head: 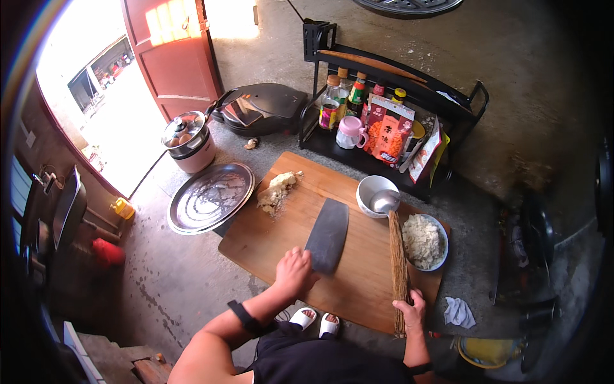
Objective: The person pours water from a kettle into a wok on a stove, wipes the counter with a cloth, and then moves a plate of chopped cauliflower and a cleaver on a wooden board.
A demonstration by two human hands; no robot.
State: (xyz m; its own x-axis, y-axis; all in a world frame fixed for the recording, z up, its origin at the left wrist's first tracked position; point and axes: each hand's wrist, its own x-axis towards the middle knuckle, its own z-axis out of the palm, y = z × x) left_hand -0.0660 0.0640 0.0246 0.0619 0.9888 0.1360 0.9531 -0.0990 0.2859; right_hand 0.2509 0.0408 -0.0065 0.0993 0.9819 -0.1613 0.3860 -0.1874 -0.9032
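My left hand [293, 272] has its fingers curled at the lower left corner of a dark, broad-bladed cleaver [331, 230]. The blade lies over the wooden cutting board [268, 240]; its handle is not visible, hidden by my hand. My right hand [413, 309] grips the near end of a long brown stick or bundle of dry stalks [398, 259] along the board's right side. Its far end reaches a white bowl [367, 192] with a metal spoon [384, 200] inside. Beside the stick stands a bowl of white, crumbly food [423, 240]. A pale chopped heap [278, 192] sits at the board's far left.
A round metal tray [211, 199] lies left of the board. Behind it stand a small pot [189, 149] with a glass lid and a black electric griddle [261, 108]. A black rack [336, 139] holds bottles and packets. A grey cloth [459, 312] lies at right.
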